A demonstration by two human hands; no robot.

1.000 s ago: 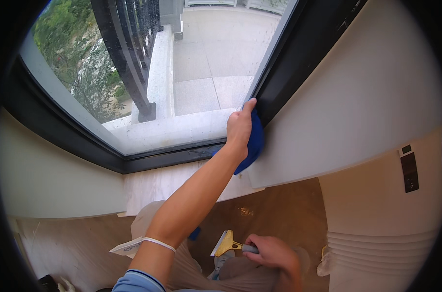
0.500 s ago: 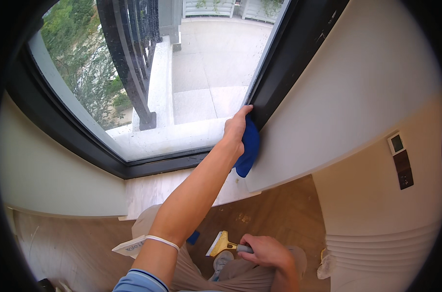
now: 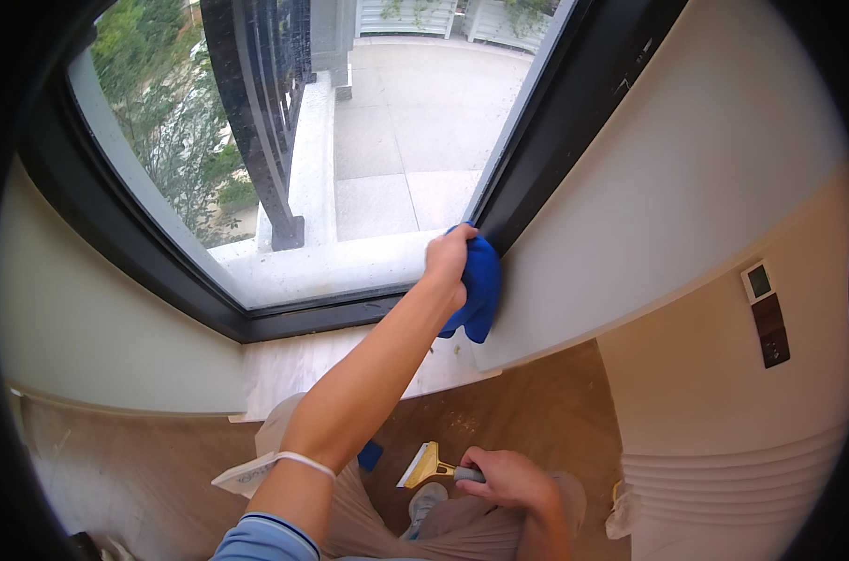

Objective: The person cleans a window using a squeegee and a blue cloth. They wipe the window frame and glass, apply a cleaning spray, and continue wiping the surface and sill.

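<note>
My left hand (image 3: 449,259) is closed on a blue cloth (image 3: 481,285), pressed at the lower right corner of a black window frame (image 3: 527,168). The cloth bunches out to the right of the hand and hangs toward the pale stone sill (image 3: 289,369). Down by my knee, my right hand (image 3: 508,475) grips the grey handle of a scraper (image 3: 427,467). Its yellow head and flat pale blade point left, above my shoe and away from the glass.
Beyond the window pane (image 3: 387,140) are a dark railing, a paved terrace and greenery. A wall switch panel (image 3: 770,327) is at the right. Another blue item (image 3: 371,455) shows beside my left forearm. Small debris specks lie on the sill and wooden floor (image 3: 546,393).
My left hand has slid a little down the frame's corner, and the cloth is bunched more around it. My right hand and the scraper have hardly moved.
</note>
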